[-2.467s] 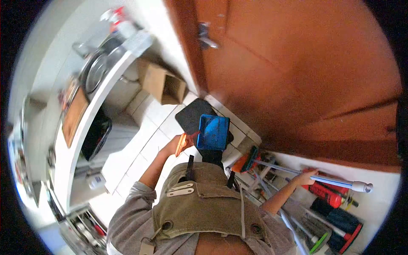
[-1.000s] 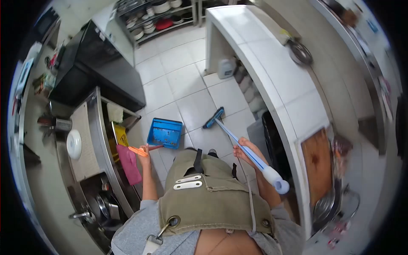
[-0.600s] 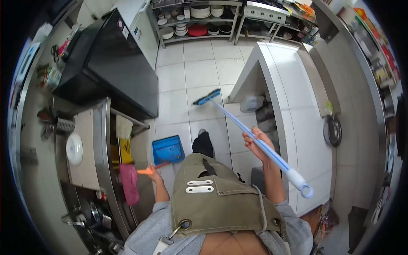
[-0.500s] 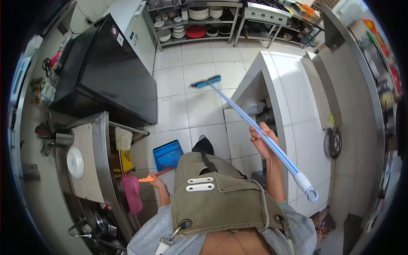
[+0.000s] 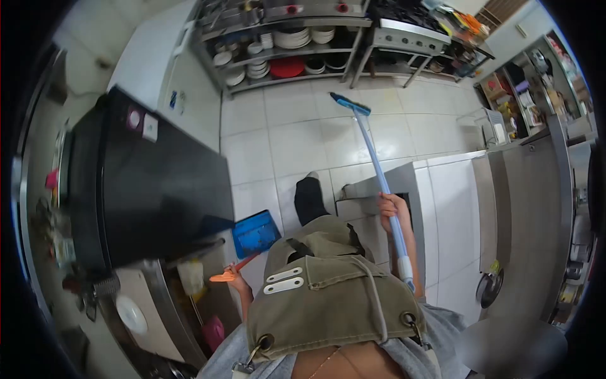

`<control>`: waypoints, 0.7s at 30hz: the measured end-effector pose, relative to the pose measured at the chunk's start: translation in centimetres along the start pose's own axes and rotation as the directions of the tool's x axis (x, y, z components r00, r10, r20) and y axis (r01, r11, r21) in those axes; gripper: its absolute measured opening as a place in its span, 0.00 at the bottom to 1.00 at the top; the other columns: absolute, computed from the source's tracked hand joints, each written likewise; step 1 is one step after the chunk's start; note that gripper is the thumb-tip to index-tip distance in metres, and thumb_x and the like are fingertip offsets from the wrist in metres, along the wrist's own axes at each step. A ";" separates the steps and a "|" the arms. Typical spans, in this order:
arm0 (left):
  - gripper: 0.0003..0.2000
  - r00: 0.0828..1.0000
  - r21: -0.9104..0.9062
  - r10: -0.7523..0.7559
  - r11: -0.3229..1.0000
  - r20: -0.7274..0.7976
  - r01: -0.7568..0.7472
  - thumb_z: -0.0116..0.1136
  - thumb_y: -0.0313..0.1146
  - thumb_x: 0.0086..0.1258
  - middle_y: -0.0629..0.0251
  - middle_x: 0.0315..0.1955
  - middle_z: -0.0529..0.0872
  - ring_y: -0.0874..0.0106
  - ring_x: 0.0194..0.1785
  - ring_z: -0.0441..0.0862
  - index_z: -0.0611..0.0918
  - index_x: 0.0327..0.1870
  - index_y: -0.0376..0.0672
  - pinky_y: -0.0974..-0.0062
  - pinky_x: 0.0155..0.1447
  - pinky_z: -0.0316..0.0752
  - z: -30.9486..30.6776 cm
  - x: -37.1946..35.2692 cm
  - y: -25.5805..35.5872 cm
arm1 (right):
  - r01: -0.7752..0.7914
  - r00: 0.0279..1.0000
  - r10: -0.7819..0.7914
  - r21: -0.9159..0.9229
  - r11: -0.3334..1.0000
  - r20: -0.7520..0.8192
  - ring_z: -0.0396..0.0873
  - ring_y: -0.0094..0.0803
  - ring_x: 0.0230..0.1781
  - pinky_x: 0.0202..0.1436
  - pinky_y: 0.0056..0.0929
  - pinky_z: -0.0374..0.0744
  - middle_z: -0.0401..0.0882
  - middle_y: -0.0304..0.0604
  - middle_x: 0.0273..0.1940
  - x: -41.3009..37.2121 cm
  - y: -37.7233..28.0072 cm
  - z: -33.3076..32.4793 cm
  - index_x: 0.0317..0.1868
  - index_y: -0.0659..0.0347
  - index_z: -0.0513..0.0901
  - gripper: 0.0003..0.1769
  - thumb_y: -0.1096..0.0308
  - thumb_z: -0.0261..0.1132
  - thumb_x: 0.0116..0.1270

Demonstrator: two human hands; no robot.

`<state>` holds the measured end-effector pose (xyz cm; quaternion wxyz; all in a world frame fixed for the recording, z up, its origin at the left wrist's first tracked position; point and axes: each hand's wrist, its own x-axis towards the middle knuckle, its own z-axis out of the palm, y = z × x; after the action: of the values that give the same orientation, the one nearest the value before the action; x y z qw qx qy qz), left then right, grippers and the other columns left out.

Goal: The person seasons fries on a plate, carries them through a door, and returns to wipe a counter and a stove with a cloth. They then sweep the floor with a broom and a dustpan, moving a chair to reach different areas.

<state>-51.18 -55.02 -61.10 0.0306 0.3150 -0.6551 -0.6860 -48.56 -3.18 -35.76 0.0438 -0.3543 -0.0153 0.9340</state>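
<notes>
My left hand (image 5: 237,282) is closed on the orange handle of a dustpan. The blue dustpan pan (image 5: 255,234) lies low over the tiled floor beside the black fridge, with bits of debris in it. My right hand (image 5: 392,208) is wrapped round the light blue and white broom stick (image 5: 375,153). At the stick's far end the dark-bristled blue broom head (image 5: 351,104) is on the tiles near the steel shelves.
A black fridge (image 5: 167,183) stands at the left. Steel shelves (image 5: 290,57) with plates and a stove (image 5: 410,42) line the far side. A white tiled counter (image 5: 451,215) is at the right. One dark shoe (image 5: 309,199) is ahead of the apron.
The broom head has moved right and farther away, and my right hand's stick stands steeper. The view has shifted forward, showing more shelving at the right. My left hand still holds the dustpan.
</notes>
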 end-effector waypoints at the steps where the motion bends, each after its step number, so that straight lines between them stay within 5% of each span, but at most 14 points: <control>1: 0.10 0.993 0.010 -0.096 0.995 0.063 0.095 0.59 0.34 0.63 0.64 0.42 0.76 0.74 0.44 0.73 0.72 0.41 0.44 0.75 0.43 0.71 -0.1 3.2 -2.2 | -0.066 0.998 0.065 0.090 0.994 0.021 0.54 0.13 0.10 0.10 0.12 0.57 0.57 0.31 0.18 2.0 -1.0 0.2 0.33 0.66 0.67 0.05 0.74 0.47 0.66; 2: 0.11 0.974 0.033 -0.187 0.982 0.126 0.184 0.59 0.34 0.63 0.63 0.44 0.77 0.74 0.45 0.74 0.72 0.42 0.44 0.75 0.43 0.71 0.4 7.0 -4.0 | -0.023 0.999 0.019 0.113 0.993 0.045 0.54 0.12 0.10 0.11 0.13 0.58 0.57 0.29 0.17 3.8 -1.8 1.1 0.29 0.64 0.65 0.06 0.75 0.47 0.66; 4: 0.15 0.982 -0.119 -0.151 0.983 -0.113 0.138 0.56 0.39 0.64 0.60 0.50 0.76 0.69 0.48 0.74 0.70 0.48 0.44 0.70 0.44 0.71 8.6 5.8 0.9 | 0.028 0.999 -0.037 0.209 0.978 0.038 0.54 0.13 0.10 0.10 0.11 0.58 0.57 0.29 0.15 6.9 -4.2 3.2 0.21 0.56 0.60 0.12 0.75 0.50 0.62; 5: 0.16 0.980 -0.112 -0.174 0.980 -0.099 0.163 0.56 0.39 0.64 0.60 0.50 0.76 0.69 0.48 0.74 0.70 0.49 0.45 0.70 0.44 0.71 10.8 7.6 1.6 | 0.058 0.996 -0.073 0.243 0.968 0.054 0.54 0.13 0.10 0.10 0.11 0.58 0.57 0.29 0.15 7.9 -5.6 4.6 0.21 0.56 0.60 0.12 0.75 0.50 0.62; 11: 0.17 0.900 0.190 -0.389 0.915 0.195 0.354 0.55 0.39 0.64 0.60 0.50 0.75 0.68 0.49 0.73 0.69 0.50 0.45 0.69 0.45 0.71 23.1 18.2 7.3 | 0.185 0.982 -0.189 0.399 0.898 -0.031 0.55 0.12 0.10 0.10 0.11 0.62 0.57 0.29 0.15 10.9 -10.0 7.5 0.21 0.56 0.59 0.11 0.76 0.48 0.60; 21: 0.18 0.742 0.488 -0.549 0.803 0.384 0.342 0.53 0.41 0.64 0.59 0.51 0.75 0.66 0.51 0.73 0.68 0.52 0.45 0.67 0.47 0.70 45.3 25.5 9.8 | 0.342 0.912 -0.407 0.654 0.675 -0.057 0.59 0.12 0.10 0.12 0.10 0.65 0.59 0.29 0.15 14.7 -17.8 9.3 0.23 0.59 0.59 0.10 0.74 0.45 0.63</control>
<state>-96.59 -28.15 -64.63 -0.3740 0.2729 -0.6641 -0.5870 -64.44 15.90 -37.48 0.3535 -0.2621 0.2356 0.8665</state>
